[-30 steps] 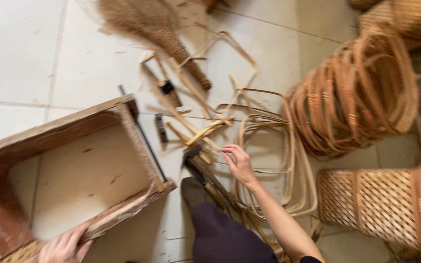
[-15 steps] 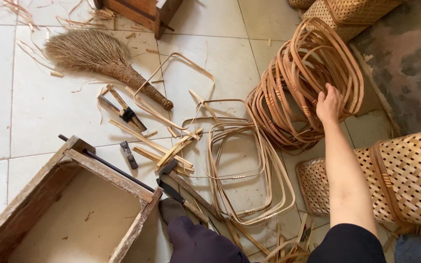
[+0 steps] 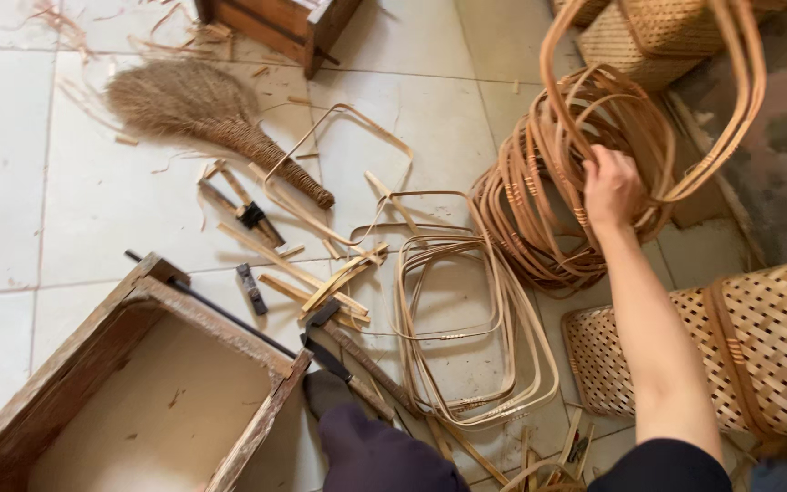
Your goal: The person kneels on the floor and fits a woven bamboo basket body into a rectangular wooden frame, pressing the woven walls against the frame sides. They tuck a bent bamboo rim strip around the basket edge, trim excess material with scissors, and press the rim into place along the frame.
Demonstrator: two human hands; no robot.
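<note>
My right hand (image 3: 609, 185) is stretched out to the right and closed around a thin bent rattan hoop (image 3: 730, 118) that it lifts out of a standing bundle of rattan hoops (image 3: 539, 200). The lifted hoop rises above the bundle toward the top right. My left hand is out of view. On the floor in front of me lie several flat rounded-rectangle rattan frames (image 3: 466, 328), stacked loosely. My dark-clothed knee (image 3: 371, 446) shows at the bottom.
A worn wooden box (image 3: 152, 383) sits open at the lower left. A straw hand broom (image 3: 220, 123) lies at upper left among bamboo strips and small tools (image 3: 252, 219). Woven baskets stand at right (image 3: 758, 346) and top right (image 3: 658, 36). Another wooden crate (image 3: 275, 23) is at top.
My right hand went from the flat frames on the floor to the hoop bundle on the right, gripped a hoop and raised it. The view shifted and my left hand left the frame.
</note>
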